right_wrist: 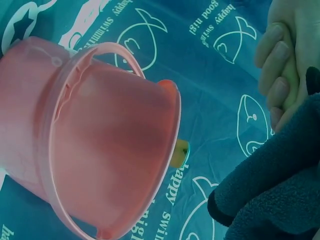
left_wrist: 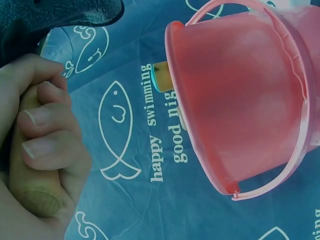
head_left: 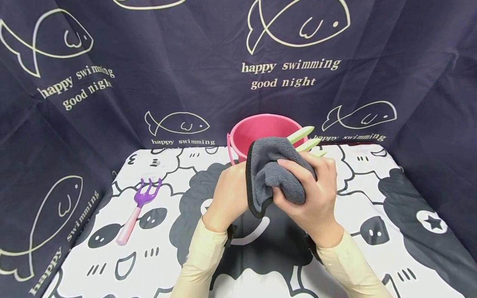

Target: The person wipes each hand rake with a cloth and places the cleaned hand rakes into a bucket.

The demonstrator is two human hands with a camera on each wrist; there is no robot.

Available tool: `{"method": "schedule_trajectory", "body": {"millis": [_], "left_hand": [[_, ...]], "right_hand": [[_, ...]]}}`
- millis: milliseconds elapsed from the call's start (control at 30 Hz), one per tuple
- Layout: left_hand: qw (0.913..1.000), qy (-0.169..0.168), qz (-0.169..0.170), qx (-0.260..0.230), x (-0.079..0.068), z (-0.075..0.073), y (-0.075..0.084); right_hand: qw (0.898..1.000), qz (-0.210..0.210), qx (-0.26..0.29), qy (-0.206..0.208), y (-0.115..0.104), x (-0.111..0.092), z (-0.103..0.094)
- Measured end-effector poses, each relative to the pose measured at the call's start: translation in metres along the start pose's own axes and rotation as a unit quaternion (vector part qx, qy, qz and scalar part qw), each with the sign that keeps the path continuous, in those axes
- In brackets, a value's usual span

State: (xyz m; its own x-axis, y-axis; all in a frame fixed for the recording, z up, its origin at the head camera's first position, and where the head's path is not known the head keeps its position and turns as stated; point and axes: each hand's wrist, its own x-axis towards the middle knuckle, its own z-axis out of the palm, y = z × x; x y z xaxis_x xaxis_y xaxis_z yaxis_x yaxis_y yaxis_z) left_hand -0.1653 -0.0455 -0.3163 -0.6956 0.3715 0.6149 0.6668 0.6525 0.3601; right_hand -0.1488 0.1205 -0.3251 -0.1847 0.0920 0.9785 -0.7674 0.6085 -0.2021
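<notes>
In the head view, my right hand point(head_left: 318, 192) grips a bunched grey cloth point(head_left: 266, 159) with dark edging, its fingers and thumb pressed into the folds. Light green prongs point(head_left: 301, 134) of a toy garden rake stick out beyond the cloth at the upper right; the rake's middle is hidden under it. My left hand point(head_left: 228, 196) is beside the cloth, partly covered by it. The left wrist view shows its fingers curled round the rake's thick, round-ended handle point(left_wrist: 35, 185). In the right wrist view, cloth folds point(right_wrist: 280, 175) hang close below that hand.
A pink bucket point(head_left: 244, 130) with a pink handle stands just beyond the hands, near the dark fish-print backdrop point(head_left: 208, 74). Behind its rim pokes a small yellow end point(left_wrist: 162, 77). A purple toy rake point(head_left: 143, 196) with a pink handle lies on the cartoon-print tablecloth point(head_left: 160, 248) at left.
</notes>
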Motion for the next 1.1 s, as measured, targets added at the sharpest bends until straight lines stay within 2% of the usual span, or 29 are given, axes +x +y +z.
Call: {"method": "schedule_trajectory", "body": {"millis": [467, 633, 933, 1100], "left_hand": [[0.9995, 0.013, 0.015, 0.027, 0.001, 0.003, 0.006], [0.9994, 0.019, 0.004, 0.03, 0.001, 0.003, 0.006], [0.9992, 0.01, -0.008, 0.037, 0.004, 0.005, 0.01], [0.9993, 0.006, -0.014, 0.033, 0.004, 0.006, 0.009]], "right_hand": [[0.999, 0.038, -0.013, 0.029, 0.002, 0.005, -0.003], [0.998, 0.047, -0.026, 0.037, 0.006, 0.007, -0.005], [0.991, 0.084, -0.052, 0.09, 0.013, 0.018, -0.013], [0.989, 0.097, -0.058, 0.096, 0.014, 0.021, -0.015]]}}
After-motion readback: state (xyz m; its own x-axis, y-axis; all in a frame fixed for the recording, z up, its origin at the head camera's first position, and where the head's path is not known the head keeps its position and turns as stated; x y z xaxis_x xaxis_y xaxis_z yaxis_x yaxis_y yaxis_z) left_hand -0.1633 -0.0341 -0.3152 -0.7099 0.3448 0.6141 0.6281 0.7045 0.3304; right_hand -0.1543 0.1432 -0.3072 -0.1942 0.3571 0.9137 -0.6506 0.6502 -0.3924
